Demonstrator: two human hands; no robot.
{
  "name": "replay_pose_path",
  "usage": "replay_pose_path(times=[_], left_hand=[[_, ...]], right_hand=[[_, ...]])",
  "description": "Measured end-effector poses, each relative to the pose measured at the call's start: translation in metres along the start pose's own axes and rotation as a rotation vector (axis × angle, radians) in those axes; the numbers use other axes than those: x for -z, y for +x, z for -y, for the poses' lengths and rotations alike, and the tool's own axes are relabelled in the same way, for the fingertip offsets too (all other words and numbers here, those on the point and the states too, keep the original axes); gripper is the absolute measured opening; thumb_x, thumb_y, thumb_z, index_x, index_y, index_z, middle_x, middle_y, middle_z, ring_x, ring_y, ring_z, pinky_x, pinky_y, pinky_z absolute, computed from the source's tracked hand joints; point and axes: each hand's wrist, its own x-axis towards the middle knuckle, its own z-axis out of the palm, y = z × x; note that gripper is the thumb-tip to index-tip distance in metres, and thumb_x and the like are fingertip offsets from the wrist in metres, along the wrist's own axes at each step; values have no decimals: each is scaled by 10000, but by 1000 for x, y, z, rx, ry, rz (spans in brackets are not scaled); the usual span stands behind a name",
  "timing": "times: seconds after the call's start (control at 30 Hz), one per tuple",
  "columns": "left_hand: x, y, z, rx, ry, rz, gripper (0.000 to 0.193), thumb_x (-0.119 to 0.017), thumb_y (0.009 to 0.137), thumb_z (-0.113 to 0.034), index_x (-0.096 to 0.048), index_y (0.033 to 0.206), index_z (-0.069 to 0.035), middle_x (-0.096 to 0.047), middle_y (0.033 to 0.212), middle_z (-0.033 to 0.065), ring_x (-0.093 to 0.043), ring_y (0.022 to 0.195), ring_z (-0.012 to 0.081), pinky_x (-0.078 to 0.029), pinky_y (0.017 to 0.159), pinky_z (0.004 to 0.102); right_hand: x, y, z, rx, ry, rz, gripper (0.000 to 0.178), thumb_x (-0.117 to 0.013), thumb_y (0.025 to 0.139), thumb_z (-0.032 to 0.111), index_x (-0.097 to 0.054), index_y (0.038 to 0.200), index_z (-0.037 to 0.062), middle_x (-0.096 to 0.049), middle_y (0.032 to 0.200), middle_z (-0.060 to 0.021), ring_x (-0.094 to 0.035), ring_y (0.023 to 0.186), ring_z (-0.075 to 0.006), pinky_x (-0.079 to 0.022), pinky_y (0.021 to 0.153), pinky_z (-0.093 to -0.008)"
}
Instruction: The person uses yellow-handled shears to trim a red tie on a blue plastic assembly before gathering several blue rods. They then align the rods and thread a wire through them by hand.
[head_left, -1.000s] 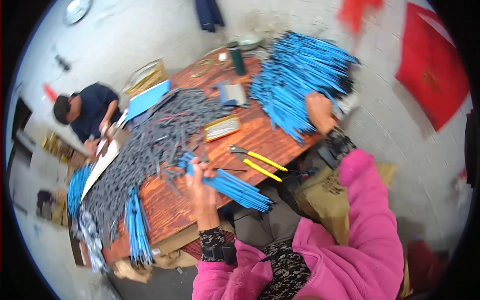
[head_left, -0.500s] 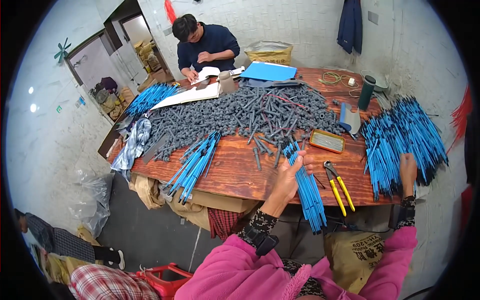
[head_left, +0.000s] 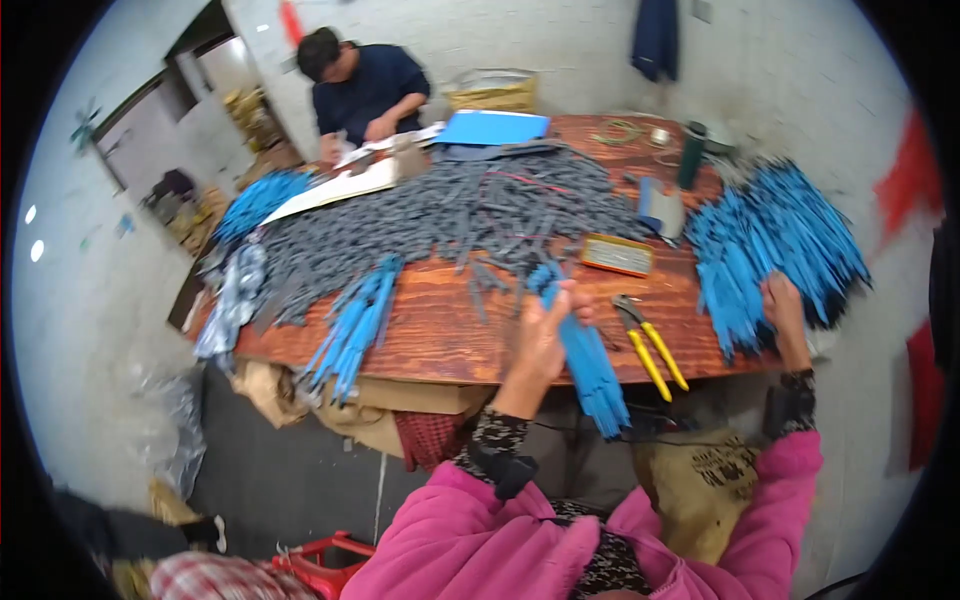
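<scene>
My left hand (head_left: 540, 345) is closed around a bundle of thin blue rods with dark tips (head_left: 590, 365), tilted over the table's front edge. At the right, my right hand (head_left: 785, 302) is at the front of a big heap of the same blue rods (head_left: 790, 235). Its fingers are curled in, and blur hides what is between them. A smaller bunch of blue rods (head_left: 355, 320) lies on the front left of the wooden table (head_left: 450, 335). Between my hands lie pincers with yellow handles (head_left: 655, 355).
Grey plastic plug-like parts (head_left: 430, 205) heap across the table's middle. Behind my left hand is a shallow tin (head_left: 617, 255) of thin pieces. A dark green flask (head_left: 692, 155) stands at the back right. Across the table, a person in dark clothes (head_left: 370, 90) bends over papers.
The whole view has shifted and blurred, so the table sits farther left and higher. Across from me, the person's raised hand has come down toward the papers. My left hand keeps its bundle.
</scene>
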Motion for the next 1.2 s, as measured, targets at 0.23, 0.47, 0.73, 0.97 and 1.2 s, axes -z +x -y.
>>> replay_pose_path(times=[0.23, 0.47, 0.73, 0.97, 1.2], left_hand=[[-7, -1, -4, -21, 29, -38, 239, -600, 1010, -214, -549, 1188, -62, -658, 979, 78, -636, 867, 187, -533, 806, 359], [-5, 3, 3, -15, -3, 35, 234, -598, 1012, -221, -555, 1184, -69, -656, 971, 62, -631, 866, 176, -529, 809, 344], [-2, 4, 7, 21, -26, 25, 214, -597, 1012, -209, -561, 1177, -78, -658, 975, 50, -631, 860, 169, -529, 809, 338], [-4, 2, 8, 43, -35, 34, 212, -606, 1007, -209, -566, 1173, -82, -656, 971, 34, -632, 862, 160, -533, 814, 341], [6, 5, 1, 33, -74, -6, 204, -613, 1003, -204, -571, 1166, -89, -648, 959, 28, -627, 868, 155, -535, 816, 340]], right_hand=[[-7, 5, 18, 225, -261, -252, 325, -512, 985, 343, -599, 796, 93, -486, 597, 31, -438, 505, -101, -358, 493, -289], [5, -7, -1, 261, -1265, -509, 313, -562, 965, 334, -644, 842, 58, -669, 752, -158, -644, 673, -359, -502, 612, -483], [-18, 5, 13, 741, -1368, -688, 107, -654, 863, 224, -649, 849, 118, -634, 873, -106, -623, 823, -359, -482, 726, -492], [-49, 8, -5, 677, -1508, -355, 87, -681, 805, 183, -644, 836, 111, -623, 912, -83, -585, 907, -324, -457, 802, -457], [-49, 30, 14, 444, -1352, -383, 141, -688, 839, 222, -657, 829, 85, -660, 927, -96, -615, 941, -308, -469, 800, -462]])
